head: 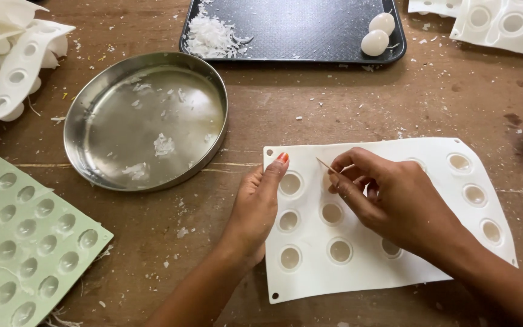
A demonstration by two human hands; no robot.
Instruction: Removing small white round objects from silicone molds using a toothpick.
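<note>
The right hand (388, 200) is pinching a thin stick (325, 165) between fingertips, its tip pointing up-left over the white silicone mould (419, 275). The left hand (260, 203) is pressing the mould's left edge flat on the wooden table (334, 103). Working well likely means keeping that edge pinned and the stick shallow.

Place: a small craft or food-making workshop, run by hand.
Surface: a worn wooden desk (346, 103), scratched and strewn with white flakes and crumbs.
Moulds: white silicone cavity sheets, one near centre (388, 248), more far right (503, 24) and far left (13, 66); a green one (19, 242) near left.
Vessels: a round steel pan (146, 121) holding flakes; a black tray (298, 27) far back with shavings and two white moulded balls (378, 33).
</note>
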